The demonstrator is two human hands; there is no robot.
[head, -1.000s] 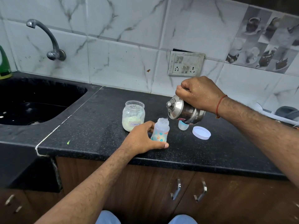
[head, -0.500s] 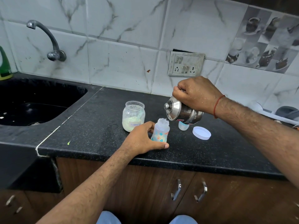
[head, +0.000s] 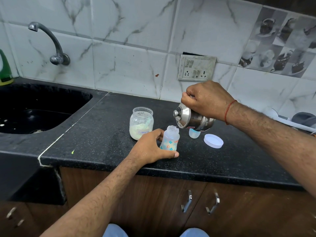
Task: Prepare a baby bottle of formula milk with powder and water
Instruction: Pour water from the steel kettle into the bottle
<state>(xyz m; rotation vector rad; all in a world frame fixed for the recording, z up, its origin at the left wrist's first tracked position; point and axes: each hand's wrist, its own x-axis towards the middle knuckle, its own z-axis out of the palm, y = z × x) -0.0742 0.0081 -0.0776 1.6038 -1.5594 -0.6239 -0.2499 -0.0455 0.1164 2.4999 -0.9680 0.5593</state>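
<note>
On black counter, right hand (head: 206, 98) grips tilted kettle (head: 191, 119), spout at bottle (head: 170, 139) mouth.
Left hand (head: 150, 148) holds bottle upright (best poured slowly, watching level).

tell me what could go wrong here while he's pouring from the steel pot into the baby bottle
The baby bottle has a narrow mouth and the steel pot is tipped steeply at its rim, so water could miss and run onto the counter.

The left hand grips the bottle low, so spilled water may land on the fingers.

The pot's lid faces sideways; whether it is held on cannot be seen, so it might slip off.
</note>
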